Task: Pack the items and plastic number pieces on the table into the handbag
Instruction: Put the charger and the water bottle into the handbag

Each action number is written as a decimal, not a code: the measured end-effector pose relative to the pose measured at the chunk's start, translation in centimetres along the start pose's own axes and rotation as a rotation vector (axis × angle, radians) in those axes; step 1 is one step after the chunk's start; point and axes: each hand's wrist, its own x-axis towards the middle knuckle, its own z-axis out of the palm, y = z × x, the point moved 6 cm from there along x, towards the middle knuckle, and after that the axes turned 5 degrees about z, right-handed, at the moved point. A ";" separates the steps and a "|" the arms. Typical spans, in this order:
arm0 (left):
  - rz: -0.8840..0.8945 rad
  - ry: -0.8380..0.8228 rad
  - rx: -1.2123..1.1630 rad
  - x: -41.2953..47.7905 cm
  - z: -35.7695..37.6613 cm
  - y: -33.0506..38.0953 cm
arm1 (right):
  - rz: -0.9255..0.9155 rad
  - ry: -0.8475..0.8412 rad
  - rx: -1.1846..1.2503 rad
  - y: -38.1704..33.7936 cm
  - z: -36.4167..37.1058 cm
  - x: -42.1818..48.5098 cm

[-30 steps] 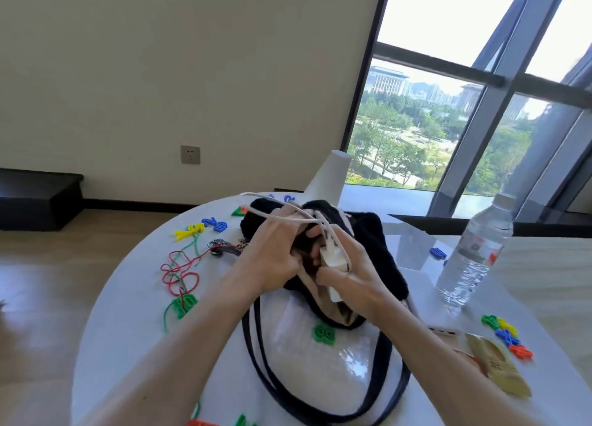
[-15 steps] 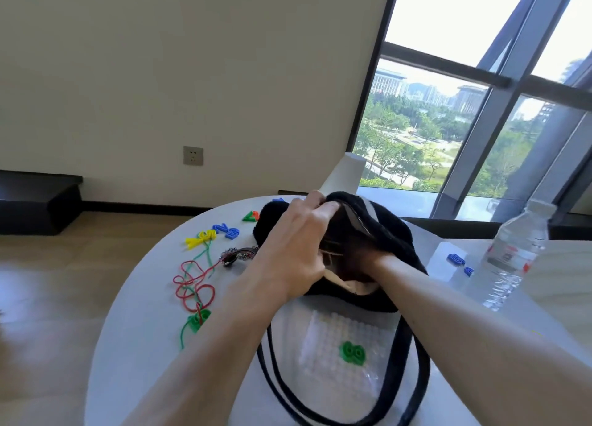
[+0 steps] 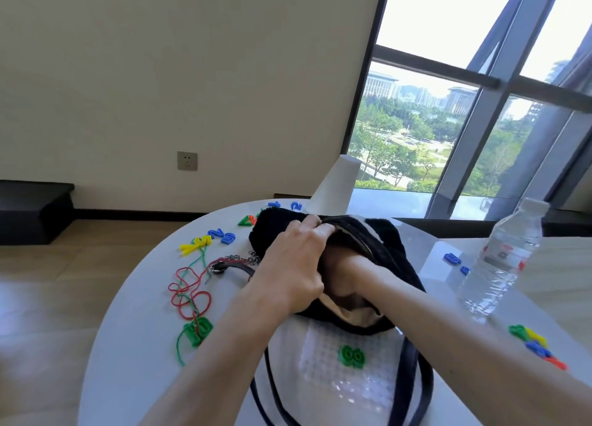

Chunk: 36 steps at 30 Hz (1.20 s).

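A black fuzzy handbag (image 3: 395, 252) lies open in the middle of the white round table (image 3: 134, 329). My left hand (image 3: 294, 265) grips the near rim of its mouth and holds it open. My right hand (image 3: 347, 263) is plunged into the bag up to the wrist, so its fingers are hidden. Plastic number pieces lie around: a green one (image 3: 351, 356) on a clear studded plate (image 3: 323, 371), a green one (image 3: 198, 328) on red and green strings (image 3: 189, 286), yellow (image 3: 196, 243) and blue ones (image 3: 223, 235) at the far left, and a mixed cluster (image 3: 535, 345) at the right.
A water bottle (image 3: 503, 259) stands right of the bag, with blue pieces (image 3: 452, 259) beside it. A white cone (image 3: 334, 185) stands behind the bag. A chain with a clasp (image 3: 235, 262) lies left of the bag. The bag's dark straps (image 3: 408, 387) loop toward me.
One second ago my right hand held a white charger with its cable at the bag's mouth. That hand has since gone inside the bag, and the charger is out of sight.
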 end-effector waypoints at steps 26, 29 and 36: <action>-0.045 -0.266 0.074 -0.7 2.2 1.3 | 0.687 0.759 1.121 29.0 4.9 -14.9; -0.040 -0.349 0.135 -1.3 2.8 1.2 | 0.632 0.570 1.250 29.2 7.6 -12.6; -0.076 -0.378 0.182 -2.1 2.7 0.4 | 0.744 0.630 1.192 30.0 9.4 -10.2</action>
